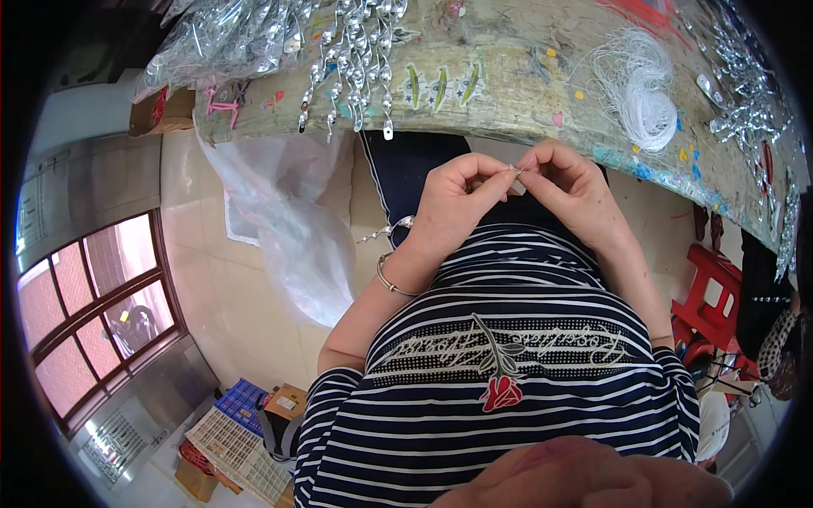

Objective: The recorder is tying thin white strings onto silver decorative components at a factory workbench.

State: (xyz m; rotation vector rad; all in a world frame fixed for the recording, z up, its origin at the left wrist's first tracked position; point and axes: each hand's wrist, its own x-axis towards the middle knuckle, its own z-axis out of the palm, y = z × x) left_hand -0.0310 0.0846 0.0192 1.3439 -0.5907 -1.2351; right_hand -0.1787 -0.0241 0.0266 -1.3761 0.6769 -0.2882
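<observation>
My left hand and my right hand meet fingertip to fingertip over my lap, just off the table's near edge. Both are closed in a pinch on a thin, pale strand, too fine to make out well. A twisted silver strip sticks out beside my left wrist; whether that hand's lower fingers hold it is hidden. On the table, a bundle of white string lies ahead to the right. Several twisted silver strips hang toward the edge ahead to the left.
The worn table curves across the front. Clear plastic-wrapped silver pieces pile up at its left, loose silver strips at its right. A white plastic bag hangs below the edge. A red stool stands at right, crates behind left.
</observation>
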